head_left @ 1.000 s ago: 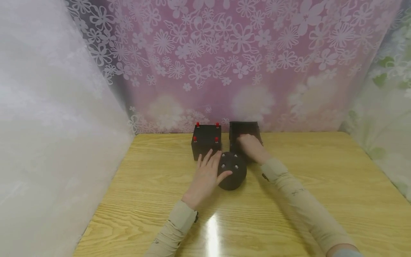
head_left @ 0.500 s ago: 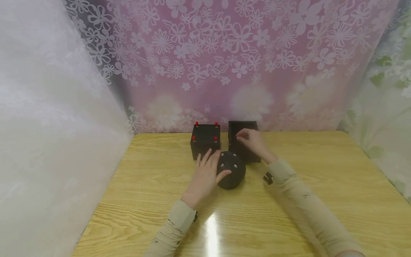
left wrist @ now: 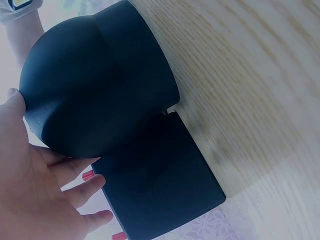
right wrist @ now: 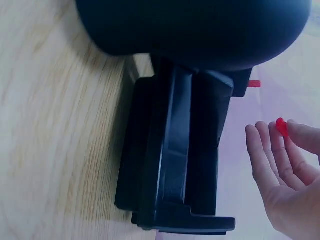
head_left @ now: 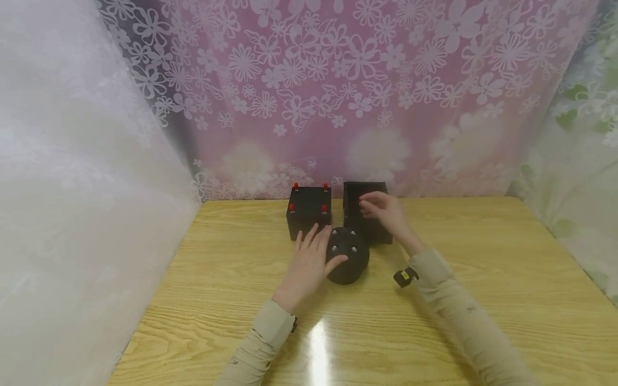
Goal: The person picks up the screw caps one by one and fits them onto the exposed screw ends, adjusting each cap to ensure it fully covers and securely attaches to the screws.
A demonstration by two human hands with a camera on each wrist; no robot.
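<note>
A round-topped black body [head_left: 347, 269] with several silver studs stands on the table. My left hand [head_left: 307, 267] rests against its left side, fingers outstretched and thumb on top; the fingertips reach the front of a black box [head_left: 309, 201]. Red caps [head_left: 324, 209] sit on that box's studs. In the right wrist view, my right hand [right wrist: 292, 175] pinches a small red cap [right wrist: 282, 127] between thumb and fingertips. In the head view, this hand is above a black open-topped box [head_left: 369, 230], whose inside it partly hides.
The black pieces stand close together at the back of the wooden table [head_left: 217, 300]. Behind them hangs a pink flowered curtain [head_left: 309, 96], with a pale drape [head_left: 87, 187] on the left and a leafy one [head_left: 574, 187] on the right.
My right hand has come up out of the open black box and drawn back slightly to the right, with a red cap in its fingertips. The left hand stays in place.
</note>
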